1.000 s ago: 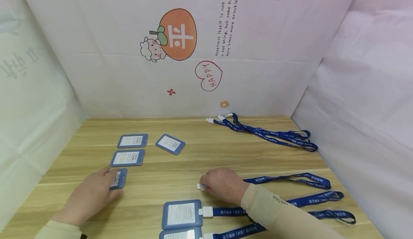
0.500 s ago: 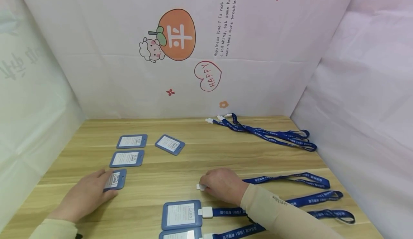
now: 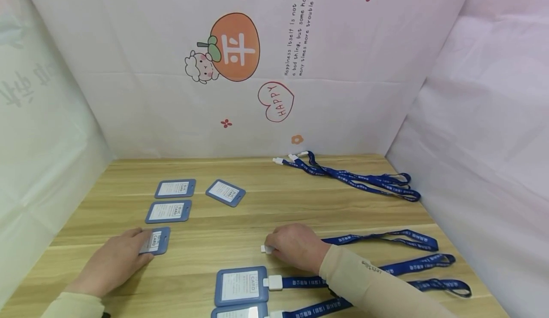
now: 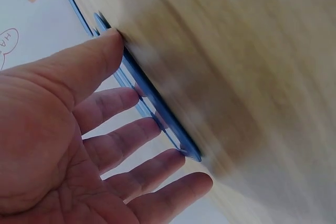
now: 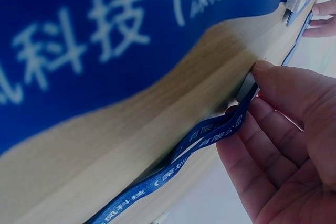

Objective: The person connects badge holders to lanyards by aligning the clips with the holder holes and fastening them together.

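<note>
At the left of the table my left hand holds a blue ID card holder by its left part. In the left wrist view the thumb lies at the near edge of the holder, with the fingertips at its far side. My right hand pinches the white clip of a blue lanyard between thumb and fingers. The lanyard's strap runs out past the fingers in the right wrist view. Most of the clip is hidden by the hand.
Two card holders lie beyond my left hand, with a tilted card holder beside them. Several lanyards lie at the back right. Nearest me, a card holder is joined to a lanyard, with another pair below.
My left hand has shifted slightly left and toward me, so more of its card holder shows. The right hand stays in place on the clip.
</note>
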